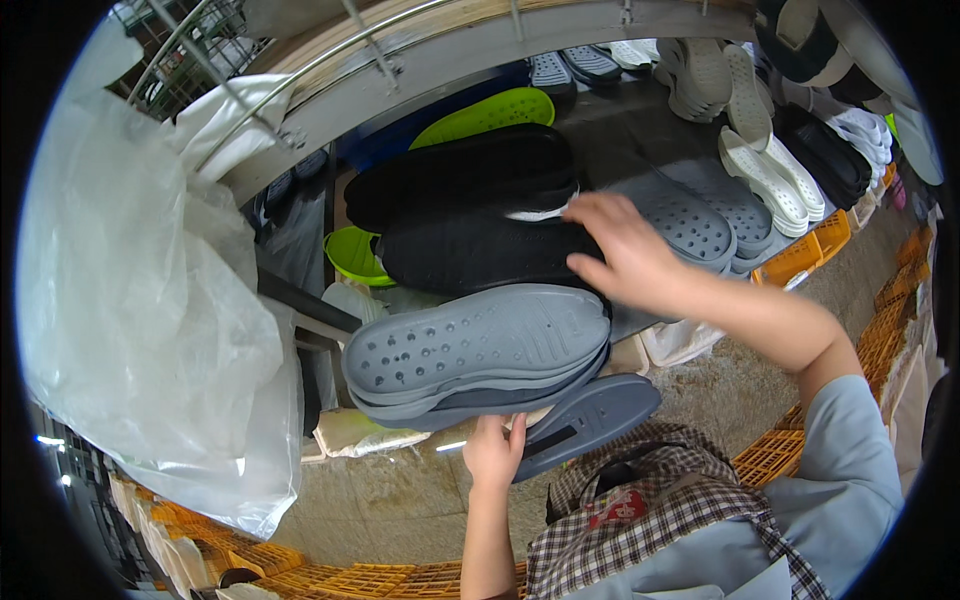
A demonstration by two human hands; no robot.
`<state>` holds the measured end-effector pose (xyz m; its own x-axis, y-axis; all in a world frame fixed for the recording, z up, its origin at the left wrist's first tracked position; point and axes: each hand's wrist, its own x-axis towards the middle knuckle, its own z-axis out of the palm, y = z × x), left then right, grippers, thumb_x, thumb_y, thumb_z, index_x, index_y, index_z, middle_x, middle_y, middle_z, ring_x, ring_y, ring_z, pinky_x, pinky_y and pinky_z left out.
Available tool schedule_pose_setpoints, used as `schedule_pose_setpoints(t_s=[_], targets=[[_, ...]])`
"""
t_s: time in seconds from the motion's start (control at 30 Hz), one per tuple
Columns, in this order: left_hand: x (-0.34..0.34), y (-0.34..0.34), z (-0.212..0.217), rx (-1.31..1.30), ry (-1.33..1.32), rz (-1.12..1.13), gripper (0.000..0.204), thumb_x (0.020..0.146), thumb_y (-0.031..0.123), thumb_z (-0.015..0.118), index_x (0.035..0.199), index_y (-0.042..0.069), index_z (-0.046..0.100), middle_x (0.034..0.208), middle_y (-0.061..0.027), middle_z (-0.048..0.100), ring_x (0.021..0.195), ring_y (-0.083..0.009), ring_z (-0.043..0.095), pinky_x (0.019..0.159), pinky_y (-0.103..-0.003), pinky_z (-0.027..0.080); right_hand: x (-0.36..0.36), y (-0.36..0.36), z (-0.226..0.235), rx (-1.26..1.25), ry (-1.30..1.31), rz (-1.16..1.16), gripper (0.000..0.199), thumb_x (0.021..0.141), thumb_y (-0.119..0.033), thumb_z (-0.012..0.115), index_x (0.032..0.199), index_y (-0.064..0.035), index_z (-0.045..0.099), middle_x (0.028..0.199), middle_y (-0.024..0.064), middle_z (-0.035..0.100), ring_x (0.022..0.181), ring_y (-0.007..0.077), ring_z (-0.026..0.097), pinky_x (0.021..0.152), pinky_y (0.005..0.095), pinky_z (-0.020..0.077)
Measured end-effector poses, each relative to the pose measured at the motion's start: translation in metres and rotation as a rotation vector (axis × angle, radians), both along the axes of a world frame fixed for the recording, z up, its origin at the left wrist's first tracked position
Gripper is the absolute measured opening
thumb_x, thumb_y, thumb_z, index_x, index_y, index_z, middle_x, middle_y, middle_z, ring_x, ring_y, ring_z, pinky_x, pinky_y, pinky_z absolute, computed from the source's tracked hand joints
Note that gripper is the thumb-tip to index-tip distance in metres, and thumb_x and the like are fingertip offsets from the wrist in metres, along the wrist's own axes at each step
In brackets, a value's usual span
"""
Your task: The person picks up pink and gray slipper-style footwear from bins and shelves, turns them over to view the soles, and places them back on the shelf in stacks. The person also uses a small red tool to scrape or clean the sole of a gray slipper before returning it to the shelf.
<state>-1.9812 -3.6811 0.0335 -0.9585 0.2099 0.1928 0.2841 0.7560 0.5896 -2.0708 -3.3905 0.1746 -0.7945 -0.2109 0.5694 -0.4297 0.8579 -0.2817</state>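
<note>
Grey shoe soles [475,340] lie stacked, dotted with holes, at the front of the shelf. My left hand [494,452] is closed at the lower edge of this stack, its fingertips partly hidden. Beside its thumb, a dark grey shoe sole [590,420] with a black slot hangs tilted over the floor and appears to be in that hand's grip. My right hand [630,255], slightly blurred, hovers by the right end of a black shoe sole [480,250], fingers apart and holding nothing. A second black shoe sole [460,175] lies behind, with a bit of white between the two.
Bright green soles [490,112] lie around the black ones. Blue-grey soles [690,225] and cream soles [770,180] stand on the dark shelf [620,130] to the right. A large clear plastic bag [150,300] hangs at left. Orange crates [800,255] stand below, near the floor.
</note>
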Motion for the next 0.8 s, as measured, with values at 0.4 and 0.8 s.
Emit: schedule_pose_setpoints(t_s=[0.4,0.8], targets=[[0.026,-0.013,-0.007,0.096,0.021,0.12,0.028,0.075,0.024,0.071,0.095,0.007,0.061,0.073,-0.0092,0.063,0.064,-0.0296,0.062,0.057,-0.04,0.049,-0.063,0.015,0.003,0.211,-0.752,0.368,0.044,0.087,-0.038,0.059,0.112,-0.0013,0.055,0.108,0.0212,0.06,0.101,0.0378,0.057,0.083,0.0441,0.0465],[0.038,-0.026,-0.013,0.143,0.054,0.062,0.034,0.072,0.018,0.07,0.102,0.005,0.061,0.091,-0.0165,0.064,0.077,-0.0357,0.063,0.066,-0.041,0.051,-0.024,-0.006,0.038,0.708,-0.346,0.311,0.049,0.078,-0.014,0.057,0.126,-0.0125,0.05,0.099,0.0124,0.056,0.094,0.0292,0.057,0.066,0.0387,0.0524]])
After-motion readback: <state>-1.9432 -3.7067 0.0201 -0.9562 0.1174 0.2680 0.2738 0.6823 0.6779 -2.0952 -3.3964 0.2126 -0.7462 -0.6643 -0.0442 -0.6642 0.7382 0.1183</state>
